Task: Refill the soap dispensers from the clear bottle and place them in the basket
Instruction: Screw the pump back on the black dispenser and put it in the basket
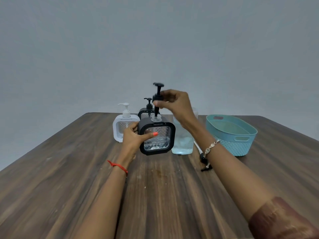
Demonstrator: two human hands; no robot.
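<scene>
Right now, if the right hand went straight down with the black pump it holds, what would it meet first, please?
The pump in the right hand would most likely meet the open neck of the black dispenser steadied by the left hand; its tube tip already looks just inside.

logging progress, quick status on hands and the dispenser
Left hand gripping the near black dispenser. Right hand holding its pump above the open neck. Basket empty. Nothing in the way.
</scene>
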